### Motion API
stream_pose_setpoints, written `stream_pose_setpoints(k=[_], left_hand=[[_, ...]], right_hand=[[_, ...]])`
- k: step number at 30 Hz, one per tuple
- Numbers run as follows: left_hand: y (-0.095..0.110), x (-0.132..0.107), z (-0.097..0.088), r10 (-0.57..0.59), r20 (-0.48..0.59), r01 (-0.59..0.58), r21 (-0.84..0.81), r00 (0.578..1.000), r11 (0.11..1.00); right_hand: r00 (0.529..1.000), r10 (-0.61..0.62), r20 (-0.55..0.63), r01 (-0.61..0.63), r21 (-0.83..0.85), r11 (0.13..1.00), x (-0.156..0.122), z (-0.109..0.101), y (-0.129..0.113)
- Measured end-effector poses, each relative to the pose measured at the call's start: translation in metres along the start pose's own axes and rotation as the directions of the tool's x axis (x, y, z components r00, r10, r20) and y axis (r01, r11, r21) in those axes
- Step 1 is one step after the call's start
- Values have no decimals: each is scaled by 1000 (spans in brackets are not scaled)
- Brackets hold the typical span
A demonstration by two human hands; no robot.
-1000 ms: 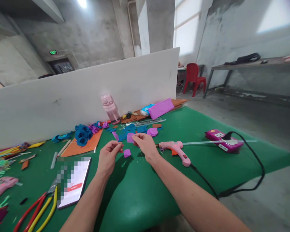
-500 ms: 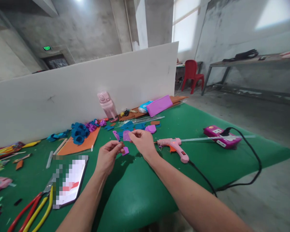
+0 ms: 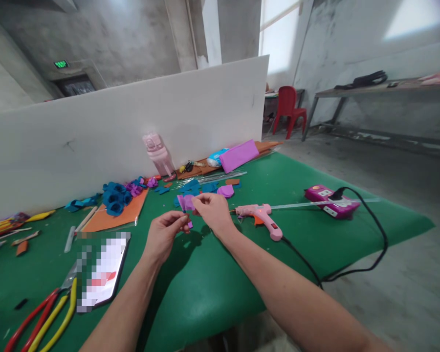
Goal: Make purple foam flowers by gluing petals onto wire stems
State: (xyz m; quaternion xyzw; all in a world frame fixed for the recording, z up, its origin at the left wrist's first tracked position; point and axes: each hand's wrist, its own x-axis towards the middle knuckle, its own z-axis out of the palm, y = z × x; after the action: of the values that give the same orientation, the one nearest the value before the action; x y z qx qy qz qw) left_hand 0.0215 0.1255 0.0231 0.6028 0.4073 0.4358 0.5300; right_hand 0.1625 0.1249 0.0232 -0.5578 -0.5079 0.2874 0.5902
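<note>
My left hand [image 3: 165,237] is pinched on a small purple paper flower, whose lower end is hidden by my fingers. In my right hand [image 3: 214,211] a purple paper petal [image 3: 187,202] is held between thumb and fingers, close against the flower piece. Just right of my right hand a pink glue gun [image 3: 258,211] lies on its side, a clear glue stick out of its back. Purple petals [image 3: 226,191] and blue paper pieces [image 3: 190,186] lie behind my hands.
Blue paper flowers [image 3: 115,198] rest on an orange sheet [image 3: 132,211]. A phone [image 3: 106,274] and red- and yellow-handled pliers [image 3: 64,298] lie left. A pink bottle [image 3: 159,154] stands by the white board [image 3: 205,107]. A corded purple power strip [image 3: 330,201] is at right.
My right hand has brought the petal left against the flower piece in my left hand, so that they now overlap. The view has shifted slightly.
</note>
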Motion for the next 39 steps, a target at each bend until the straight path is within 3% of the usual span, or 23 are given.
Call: stream_pose_setpoints(k=[12, 39], left_hand=[[0, 0, 1, 0, 5, 0, 54, 1000, 999], [-1, 0, 1, 4, 0, -4, 80, 1000, 997]], right_hand=[[1000, 9, -10, -9, 20, 1000, 1, 3, 7], [986, 154, 61, -166, 303, 939, -2, 4, 1]])
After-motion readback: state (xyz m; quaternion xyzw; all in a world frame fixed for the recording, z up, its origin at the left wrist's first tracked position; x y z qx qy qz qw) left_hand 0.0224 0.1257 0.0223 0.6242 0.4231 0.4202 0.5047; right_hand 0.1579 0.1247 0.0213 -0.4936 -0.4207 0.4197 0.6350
